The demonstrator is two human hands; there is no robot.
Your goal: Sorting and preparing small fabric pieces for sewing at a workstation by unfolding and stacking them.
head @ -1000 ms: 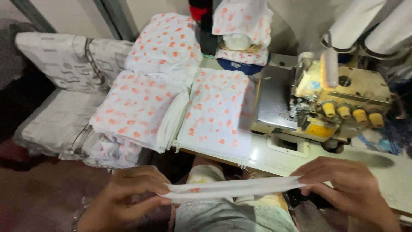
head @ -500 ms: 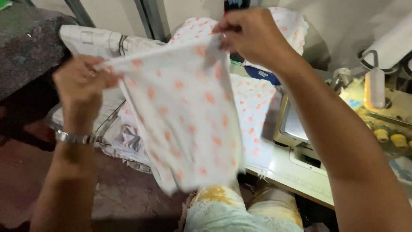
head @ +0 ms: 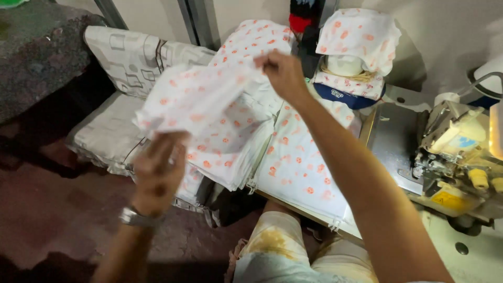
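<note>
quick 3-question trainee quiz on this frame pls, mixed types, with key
1. True or false: the right hand pinches the top edge of the dotted white cloth piece.
2. Which lies on the table directly under the raised piece? A) a stack of matching dotted pieces B) a pair of scissors C) a steel ruler
3. Fill in: the sewing machine stands to the ____ of the stacked fabric in the head view.

Key
1. True; the left hand sits at the piece's lower edge, but blur hides its grip.
2. A
3. right
</note>
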